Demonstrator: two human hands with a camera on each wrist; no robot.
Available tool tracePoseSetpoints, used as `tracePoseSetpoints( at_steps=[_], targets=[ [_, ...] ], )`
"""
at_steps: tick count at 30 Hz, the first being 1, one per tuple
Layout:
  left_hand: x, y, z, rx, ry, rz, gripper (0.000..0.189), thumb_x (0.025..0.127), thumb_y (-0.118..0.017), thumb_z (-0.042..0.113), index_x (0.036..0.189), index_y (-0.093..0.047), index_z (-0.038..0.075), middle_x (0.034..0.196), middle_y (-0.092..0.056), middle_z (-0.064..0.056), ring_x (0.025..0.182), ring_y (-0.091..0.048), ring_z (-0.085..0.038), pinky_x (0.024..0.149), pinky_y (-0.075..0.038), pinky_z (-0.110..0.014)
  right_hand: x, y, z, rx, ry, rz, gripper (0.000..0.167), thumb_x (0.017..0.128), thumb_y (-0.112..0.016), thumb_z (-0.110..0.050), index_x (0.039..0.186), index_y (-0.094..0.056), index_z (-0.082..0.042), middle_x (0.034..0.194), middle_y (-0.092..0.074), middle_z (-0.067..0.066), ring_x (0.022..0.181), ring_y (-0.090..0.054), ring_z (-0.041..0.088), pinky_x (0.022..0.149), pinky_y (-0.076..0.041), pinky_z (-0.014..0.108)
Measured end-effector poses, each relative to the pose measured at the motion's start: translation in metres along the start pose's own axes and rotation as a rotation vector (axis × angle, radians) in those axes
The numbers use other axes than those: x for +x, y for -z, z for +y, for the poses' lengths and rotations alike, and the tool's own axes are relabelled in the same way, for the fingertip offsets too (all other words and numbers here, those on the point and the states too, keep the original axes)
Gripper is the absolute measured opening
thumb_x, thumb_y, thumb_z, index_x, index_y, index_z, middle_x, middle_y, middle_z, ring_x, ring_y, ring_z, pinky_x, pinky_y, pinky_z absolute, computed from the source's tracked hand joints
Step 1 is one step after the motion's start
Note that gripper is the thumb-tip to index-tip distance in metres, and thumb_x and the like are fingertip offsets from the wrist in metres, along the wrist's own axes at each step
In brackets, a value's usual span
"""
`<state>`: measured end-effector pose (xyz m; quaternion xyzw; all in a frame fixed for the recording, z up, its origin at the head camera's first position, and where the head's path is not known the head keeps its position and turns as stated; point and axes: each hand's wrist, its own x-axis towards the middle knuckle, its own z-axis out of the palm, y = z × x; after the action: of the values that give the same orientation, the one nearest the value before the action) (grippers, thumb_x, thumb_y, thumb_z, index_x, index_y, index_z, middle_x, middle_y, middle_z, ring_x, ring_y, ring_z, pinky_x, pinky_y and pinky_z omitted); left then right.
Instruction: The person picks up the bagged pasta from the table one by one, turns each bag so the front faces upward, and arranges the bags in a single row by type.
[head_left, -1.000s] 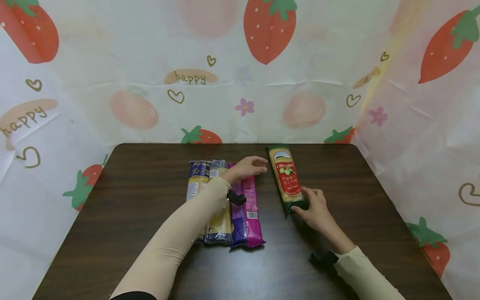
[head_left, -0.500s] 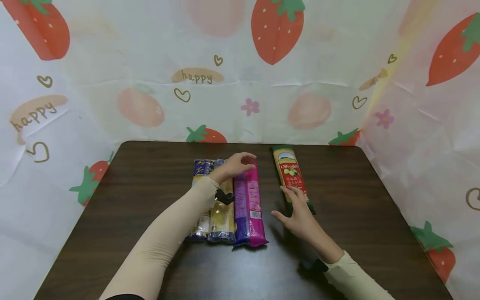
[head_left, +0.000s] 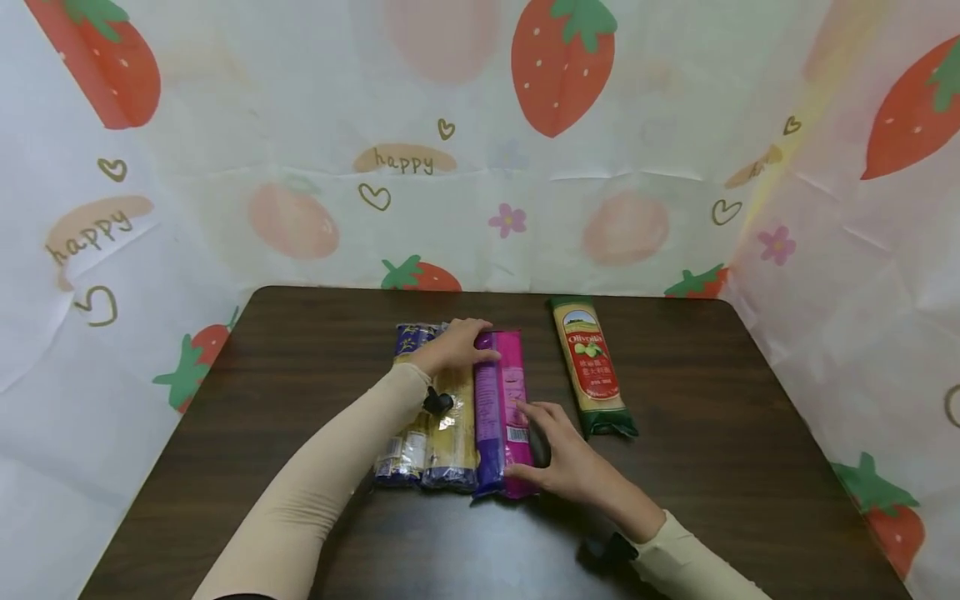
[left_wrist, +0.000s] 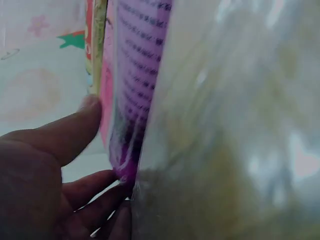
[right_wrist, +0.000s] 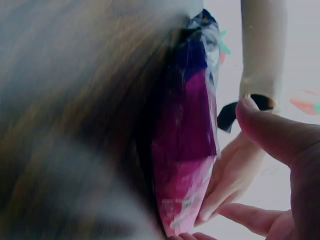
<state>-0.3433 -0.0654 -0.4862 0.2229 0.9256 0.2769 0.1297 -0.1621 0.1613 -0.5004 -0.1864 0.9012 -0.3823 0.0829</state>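
Observation:
A purple-and-pink long pack (head_left: pixel 489 408) lies on the table, rightmost in a row of three. My left hand (head_left: pixel 453 346) reaches over the row to its far end, thumb above the pack; in the left wrist view, fingers (left_wrist: pixel 92 192) spread by the pack's end. My right hand (head_left: pixel 566 458) is at the pack's near right side, thumb by the lower end and fingers extended along the pink edge. Two clear packs with yellowish contents, the middle pack (head_left: pixel 452 433) and left pack (head_left: pixel 405 454), lie beside it, partly hidden by the left arm.
An Olivoilà spaghetti pack (head_left: pixel 595 367), green-ended with a red label, lies apart on the right, slightly tilted. The dark wooden table (head_left: pixel 697 467) stands against a strawberry-printed backdrop (head_left: pixel 645 108) on its back and sides.
My right hand has let go of the Olivoilà spaghetti pack and moved left to the purple-and-pink pack. My left hand has drawn slightly back and down onto that pack's far end.

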Motion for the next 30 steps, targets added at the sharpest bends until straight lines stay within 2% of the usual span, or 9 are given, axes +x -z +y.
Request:
tracePoseSetpoints(
  at_steps=[5, 10, 18, 22, 26, 30],
  targets=[
    [0.001, -0.003, 0.007, 0.051, 0.026, -0.043, 0.078, 0.105, -0.073, 0.036, 0.164, -0.038, -0.001, 0.163, -0.048, -0.021, 0.152, -0.037, -0.038, 0.126, -0.034, -0.048, -0.001, -0.005, -0.005, -0.030, -0.026, -0.061, 0.108, 0.082, -0.094, -0.049, 0.167, -0.038, -0.013, 0.172, -0.022, 0.028, 0.152, -0.035, 0.051, 0.112, -0.044, 0.071],
    [0.003, -0.004, 0.011, 0.108, 0.019, -0.035, 0.072, 0.104, -0.075, 0.034, 0.160, -0.046, -0.002, 0.157, -0.054, -0.021, 0.148, -0.042, -0.038, 0.123, -0.037, -0.047, -0.001, -0.012, -0.008, -0.057, -0.047, -0.087, 0.117, 0.078, -0.096, -0.052, 0.169, -0.034, -0.015, 0.175, -0.009, 0.031, 0.156, -0.022, 0.058, 0.114, -0.039, 0.075],
    [0.005, -0.006, 0.014, 0.121, 0.062, -0.038, 0.069, 0.103, -0.076, 0.036, 0.157, -0.050, 0.001, 0.153, -0.056, -0.018, 0.141, -0.044, -0.035, 0.119, -0.042, -0.047, -0.002, -0.021, -0.015, -0.280, -0.043, -0.117, 0.131, 0.072, -0.095, -0.065, 0.172, -0.026, -0.015, 0.173, -0.012, 0.035, 0.151, -0.035, 0.056, 0.120, -0.033, 0.072],
    [0.004, -0.006, 0.016, 0.157, 0.070, -0.036, 0.070, 0.103, -0.076, 0.038, 0.157, -0.051, 0.002, 0.152, -0.056, -0.018, 0.138, -0.045, -0.035, 0.118, -0.042, -0.047, -0.001, -0.023, -0.019, -0.282, -0.040, -0.117, 0.126, 0.077, -0.094, -0.061, 0.172, -0.026, -0.014, 0.172, -0.013, 0.037, 0.150, -0.037, 0.057, 0.119, -0.037, 0.070],
    [0.004, -0.008, 0.014, 0.190, 0.071, -0.032, 0.069, 0.103, -0.075, 0.040, 0.157, -0.052, 0.003, 0.150, -0.055, -0.017, 0.136, -0.045, -0.034, 0.118, -0.042, -0.046, 0.001, -0.023, -0.022, -0.265, -0.045, -0.105, 0.121, 0.078, -0.096, -0.054, 0.171, -0.030, -0.012, 0.170, -0.018, 0.038, 0.146, -0.042, 0.058, 0.109, -0.048, 0.069],
    [0.003, -0.008, 0.012, 0.206, 0.079, -0.029, 0.069, 0.103, -0.074, 0.042, 0.156, -0.053, 0.004, 0.151, -0.055, -0.017, 0.137, -0.044, -0.034, 0.119, -0.041, -0.046, 0.003, -0.023, -0.023, -0.275, -0.053, -0.096, 0.118, 0.077, -0.097, -0.050, 0.170, -0.033, -0.012, 0.169, -0.022, 0.039, 0.143, -0.048, 0.058, 0.103, -0.053, 0.068]
  ],
)
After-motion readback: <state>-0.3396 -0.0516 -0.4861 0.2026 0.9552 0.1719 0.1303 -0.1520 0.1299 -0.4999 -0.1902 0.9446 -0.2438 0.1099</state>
